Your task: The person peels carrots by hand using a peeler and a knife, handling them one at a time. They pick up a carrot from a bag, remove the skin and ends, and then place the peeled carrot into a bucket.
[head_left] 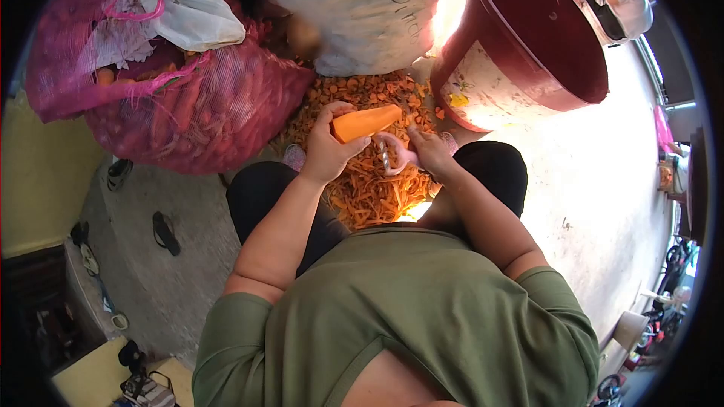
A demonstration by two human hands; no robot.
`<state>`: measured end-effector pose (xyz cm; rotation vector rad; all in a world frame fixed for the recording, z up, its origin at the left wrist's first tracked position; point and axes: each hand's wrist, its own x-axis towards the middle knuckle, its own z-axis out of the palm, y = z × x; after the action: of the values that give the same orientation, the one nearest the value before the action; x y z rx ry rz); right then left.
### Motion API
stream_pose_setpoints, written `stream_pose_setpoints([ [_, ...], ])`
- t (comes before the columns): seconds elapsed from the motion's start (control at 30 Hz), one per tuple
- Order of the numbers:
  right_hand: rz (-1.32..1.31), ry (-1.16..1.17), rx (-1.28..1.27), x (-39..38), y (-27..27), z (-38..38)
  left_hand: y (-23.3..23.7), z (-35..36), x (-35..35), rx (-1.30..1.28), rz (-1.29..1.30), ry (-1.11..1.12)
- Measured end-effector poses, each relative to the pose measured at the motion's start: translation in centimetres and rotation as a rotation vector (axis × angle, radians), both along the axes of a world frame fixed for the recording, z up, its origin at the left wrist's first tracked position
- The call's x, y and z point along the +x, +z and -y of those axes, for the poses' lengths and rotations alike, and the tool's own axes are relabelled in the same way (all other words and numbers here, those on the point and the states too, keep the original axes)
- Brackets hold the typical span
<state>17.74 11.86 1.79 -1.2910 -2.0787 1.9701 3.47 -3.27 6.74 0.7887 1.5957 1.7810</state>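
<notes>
My left hand (pixel 329 147) is closed around the thick end of a peeled carrot (pixel 367 123), whose narrower end points right. The carrot's surface looks smooth and bright orange. In my right hand (pixel 431 152) is a pale pink peeler (pixel 397 155), its head turned toward the left, just below the carrot and apart from it as far as I can see. Beneath both hands lies a heap of carrot peelings (pixel 377 194) between my knees, with cut carrot ends (pixel 362 91) scattered at its far side.
A pink mesh sack (pixel 204 117) full of carrots stands at the left. Beyond the heap is a bulky white sack (pixel 362 15). A large red tub (pixel 490 68) stands at the upper right. A dark sandal (pixel 165 233) lies on the concrete floor (pixel 204 271).
</notes>
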Motion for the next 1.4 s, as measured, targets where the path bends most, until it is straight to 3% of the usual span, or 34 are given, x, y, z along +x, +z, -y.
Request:
stream_pose_setpoints([
  [0.1,0.103,0.221,0.280,0.2,-0.6,0.4,0.4,-0.1,0.4,0.067,-0.232,0.035],
  [0.37,0.298,0.484,0.364,0.5,-0.2,0.8,1.0,-0.6,1.0,0.147,-0.487,0.092],
  [0.5,0.286,0.572,0.408,0.8,-0.5,1.2,5.5,-4.8,1.4,0.102,-0.111,-0.009],
  [0.53,0.276,0.593,0.411,0.6,0.8,1.4,6.8,-7.2,0.8,0.002,-0.114,0.014],
  [0.6,0.337,0.643,0.394,0.3,0.2,1.5,10.8,-12.7,-0.4,0.241,0.353,-0.118],
  [0.67,0.361,0.661,0.405,0.0,-0.5,1.2,14.8,-16.1,-0.3,0.494,0.443,-0.305],
  [0.77,0.338,0.632,0.406,0.0,-0.5,1.1,18.8,-15.8,0.4,0.575,0.442,-0.613],
  [0.9,0.298,0.626,0.362,-0.1,1.8,1.0,16.2,-11.3,-2.0,0.090,-0.076,-0.569],
  [1.03,0.325,0.669,0.368,0.1,2.0,1.2,10.8,-5.0,-8.6,-0.271,-0.260,-0.204],
  [1.3,0.328,0.693,0.402,-0.1,1.9,1.2,4.5,18.0,-21.3,-0.324,0.281,0.635],
  [1.37,0.331,0.706,0.407,0.0,1.2,1.3,0.2,25.8,-21.8,-0.549,0.236,0.809],
  [1.4,0.317,0.697,0.420,0.1,1.2,1.3,-1.7,29.6,-21.6,-0.837,0.214,0.847],
])
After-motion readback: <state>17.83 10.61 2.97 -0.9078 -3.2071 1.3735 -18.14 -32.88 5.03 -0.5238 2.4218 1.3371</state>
